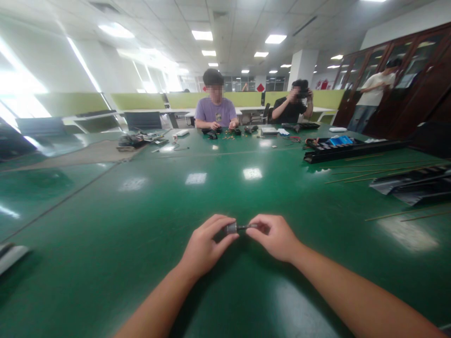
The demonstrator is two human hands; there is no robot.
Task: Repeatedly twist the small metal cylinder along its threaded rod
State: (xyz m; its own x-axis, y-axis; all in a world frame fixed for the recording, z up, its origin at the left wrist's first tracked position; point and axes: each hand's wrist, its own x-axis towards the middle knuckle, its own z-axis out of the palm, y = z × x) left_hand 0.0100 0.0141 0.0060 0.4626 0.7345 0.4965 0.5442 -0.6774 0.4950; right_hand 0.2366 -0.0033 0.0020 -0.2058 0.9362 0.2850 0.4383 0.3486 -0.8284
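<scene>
Nearest, clamped in left hand [206, 241]: short grey cylinder [231, 228]; pinched in right hand [276, 236], in line with it: thin dark shaft [242, 227]. Held level over the green table's [218, 197] near part, partly covered by fingers [223, 221]. Strewn at the table's far edge: small black parts [212, 136]; along its right side: black channels [348, 151], slender brown rods [352, 180].

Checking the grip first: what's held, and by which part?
The left hand holds a cylinder by its sides; the right hand holds its rod near the outer end.
</scene>
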